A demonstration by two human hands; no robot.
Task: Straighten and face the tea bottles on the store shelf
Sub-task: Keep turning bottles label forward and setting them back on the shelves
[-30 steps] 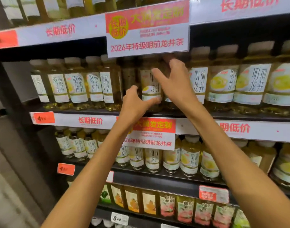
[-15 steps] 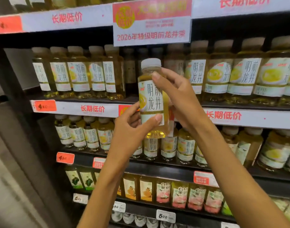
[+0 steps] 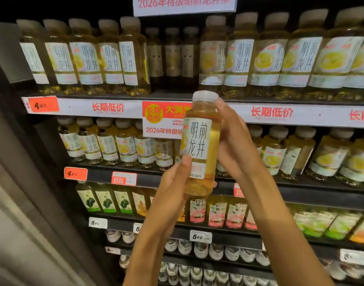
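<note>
I hold one tea bottle [image 3: 199, 145] upright in front of the shelves, its pale cap up and its white label with black characters facing me. My left hand [image 3: 172, 186] grips its lower part from the left, thumb on the label. My right hand [image 3: 232, 141] wraps its upper right side. On the upper shelf [image 3: 106, 107] a row of the same bottles [image 3: 84, 65] has a gap in the middle front, where three bottles [image 3: 172, 58] stand set back in shadow. Another row [image 3: 115, 145] fills the shelf below.
Red and white price strips run along each shelf edge, and a promo sign [image 3: 164, 120] hangs behind the held bottle. Lower shelves carry other drinks [image 3: 216, 213] and small white-capped bottles [image 3: 197, 250]. A dark shelf upright [image 3: 42, 162] and a grey wall border the left.
The bottle came out of the upper shelf's middle gap and now sits lower and closer to me, held in both hands. The view has tilted downward.
</note>
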